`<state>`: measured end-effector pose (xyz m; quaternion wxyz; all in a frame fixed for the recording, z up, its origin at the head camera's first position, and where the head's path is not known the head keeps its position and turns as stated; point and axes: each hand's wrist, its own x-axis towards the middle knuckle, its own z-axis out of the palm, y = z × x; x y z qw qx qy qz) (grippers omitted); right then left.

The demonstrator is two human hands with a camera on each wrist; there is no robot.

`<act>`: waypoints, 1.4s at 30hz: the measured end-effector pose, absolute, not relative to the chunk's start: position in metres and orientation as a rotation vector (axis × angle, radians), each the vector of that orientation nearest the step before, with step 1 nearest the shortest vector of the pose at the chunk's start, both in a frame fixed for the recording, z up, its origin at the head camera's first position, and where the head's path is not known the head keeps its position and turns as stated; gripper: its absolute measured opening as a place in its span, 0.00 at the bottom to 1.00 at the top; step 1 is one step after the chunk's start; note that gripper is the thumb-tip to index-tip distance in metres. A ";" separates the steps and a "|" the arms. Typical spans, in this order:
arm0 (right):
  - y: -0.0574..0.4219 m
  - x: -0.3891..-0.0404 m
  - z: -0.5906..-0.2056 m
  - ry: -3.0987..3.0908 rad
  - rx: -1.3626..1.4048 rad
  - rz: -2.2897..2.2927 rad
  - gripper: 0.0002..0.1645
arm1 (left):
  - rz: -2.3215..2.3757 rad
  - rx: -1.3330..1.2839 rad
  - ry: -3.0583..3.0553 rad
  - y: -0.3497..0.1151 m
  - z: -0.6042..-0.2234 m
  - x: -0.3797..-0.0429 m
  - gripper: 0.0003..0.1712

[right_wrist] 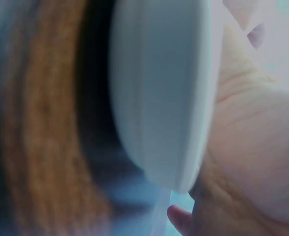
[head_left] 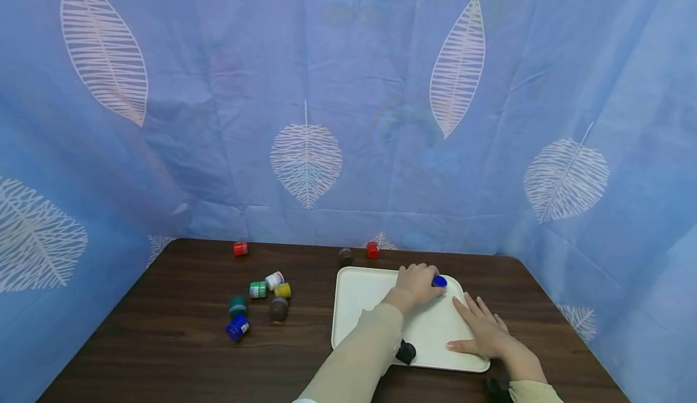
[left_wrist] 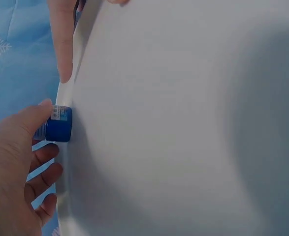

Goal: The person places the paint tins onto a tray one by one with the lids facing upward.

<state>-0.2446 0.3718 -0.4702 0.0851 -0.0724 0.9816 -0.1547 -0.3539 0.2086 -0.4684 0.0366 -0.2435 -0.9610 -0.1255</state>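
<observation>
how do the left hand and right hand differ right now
The left hand grips a blue jar; the right hand holds no jar. The left hand's fingers curve round the jar, while the right hand's are spread. The left hand is toward the tray's far side, the right hand at its right edge. Both are bare.

A strip of bare desk [head_left: 311,348] just left of the white tray [head_left: 359,294] gives a hand passage; beyond it, six paint jars [head_left: 258,290] crowd the way. Behind the tray, a red jar [head_left: 373,250] obstructs. The left sleeve [head_left: 362,348] crosses its near edge; the right hand [head_left: 484,332] blocks its right edge.
</observation>
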 end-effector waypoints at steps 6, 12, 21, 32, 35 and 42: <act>0.372 -0.244 -0.470 2.927 -0.230 -0.468 0.65 | -0.310 -0.821 -2.946 0.196 -0.460 -0.360 0.32; 0.371 -0.242 -0.466 2.919 -0.202 -0.454 0.65 | -0.281 -0.849 -2.947 0.176 -0.446 -0.365 0.30; 0.374 -0.241 -0.464 2.907 -0.200 -0.470 0.65 | -0.226 -0.943 -2.869 0.149 -0.426 -0.374 0.29; 0.375 -0.242 -0.469 2.896 -0.207 -0.500 0.65 | -0.143 -0.898 -2.807 0.109 -0.413 -0.390 0.26; 0.374 -0.242 -0.467 2.905 -0.208 -0.479 0.65 | -0.113 -0.792 -2.818 0.102 -0.416 -0.398 0.26; 0.371 -0.243 -0.468 2.914 -0.214 -0.467 0.65 | -0.062 -0.563 -2.877 0.096 -0.425 -0.416 0.25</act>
